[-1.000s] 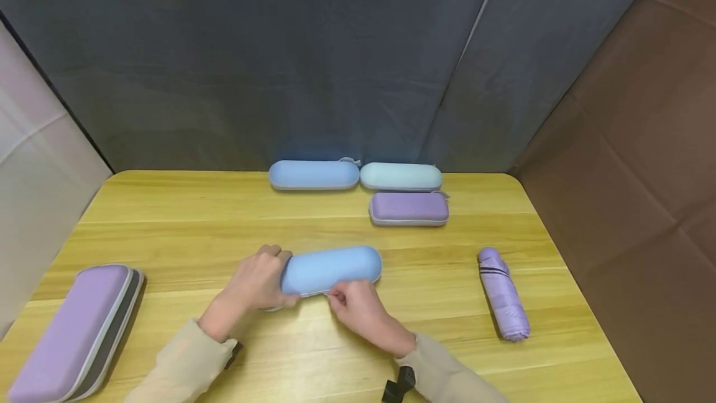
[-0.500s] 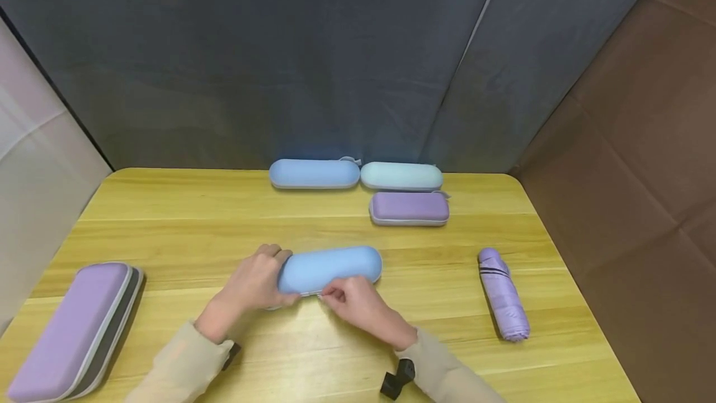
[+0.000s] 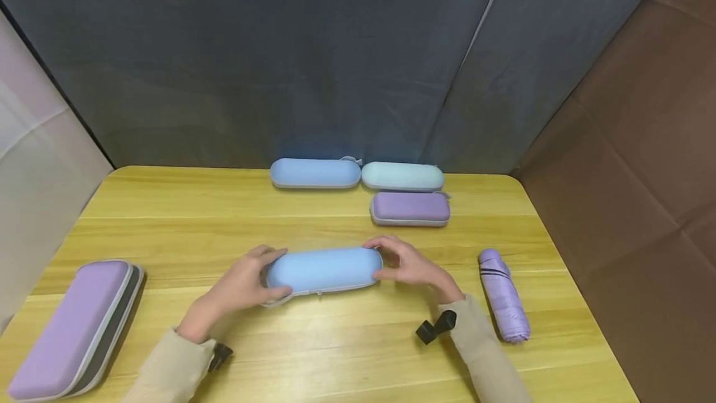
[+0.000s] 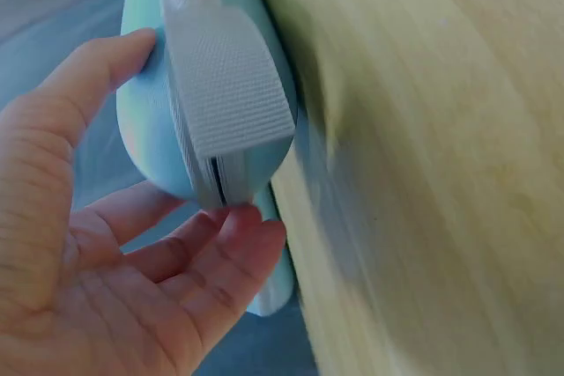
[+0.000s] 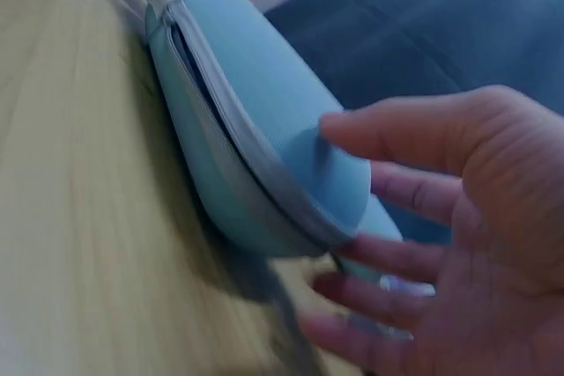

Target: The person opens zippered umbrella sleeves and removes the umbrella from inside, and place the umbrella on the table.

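Observation:
A light-blue zip-up hard case with rounded ends lies on the table in front of the person. At its left end the left hand holds it, thumb on the near side and fingers behind. The right hand is round the right end, its thumb at the front and fingertips at the back edge. A small zip pull hangs at the near seam. In the right wrist view, a dark gap runs between the zip's two grey tapes. A grey fabric tab sits at the left end.
Behind stand another blue case, a mint case and a small purple case. A folded lilac umbrella lies to the right. A big lilac case lies at the left edge of the wooden table.
The right hand pulled leftward along the near seam, then let go of the zip and moved to the case's right end. The case and left hand shifted slightly left.

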Demonstrator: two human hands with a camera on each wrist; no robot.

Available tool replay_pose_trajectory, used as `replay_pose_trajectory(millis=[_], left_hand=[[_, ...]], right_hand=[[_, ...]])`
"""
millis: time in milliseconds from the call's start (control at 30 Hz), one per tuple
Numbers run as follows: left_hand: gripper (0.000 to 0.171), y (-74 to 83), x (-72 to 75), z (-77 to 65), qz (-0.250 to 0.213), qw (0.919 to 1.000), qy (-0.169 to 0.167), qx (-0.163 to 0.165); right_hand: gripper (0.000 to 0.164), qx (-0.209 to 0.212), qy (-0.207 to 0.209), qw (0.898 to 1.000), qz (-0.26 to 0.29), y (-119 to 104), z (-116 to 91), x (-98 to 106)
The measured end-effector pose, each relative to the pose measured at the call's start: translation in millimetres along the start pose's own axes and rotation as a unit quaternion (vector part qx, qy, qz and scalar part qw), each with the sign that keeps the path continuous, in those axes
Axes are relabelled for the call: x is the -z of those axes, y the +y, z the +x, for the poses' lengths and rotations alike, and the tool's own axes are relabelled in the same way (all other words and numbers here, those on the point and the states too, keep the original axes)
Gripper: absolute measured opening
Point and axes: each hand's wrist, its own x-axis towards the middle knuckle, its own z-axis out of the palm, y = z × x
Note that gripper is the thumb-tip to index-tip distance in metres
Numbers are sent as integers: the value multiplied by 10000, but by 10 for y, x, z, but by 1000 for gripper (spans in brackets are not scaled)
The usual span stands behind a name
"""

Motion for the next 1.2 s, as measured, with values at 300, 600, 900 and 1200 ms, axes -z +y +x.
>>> replay_pose_trajectory(millis=[300, 600, 900, 1200], left_hand=[[59, -144, 68, 0, -1203, 9907, 41, 630], [48, -243, 112, 169, -2087, 9692, -89, 1305], [46, -247, 140, 525, -1928, 9701, -404, 1418], [47, -212, 52, 886, -1953, 9639, -986, 1517]], right_hand=[[50, -417, -507, 9941, 860, 113, -13, 59], [58, -338, -240, 9974, 590, 20, -150, -177], [60, -576, 606, 9951, -527, -240, -291, -540], [57, -1189, 1279, 9838, -392, -490, -353, -883]])
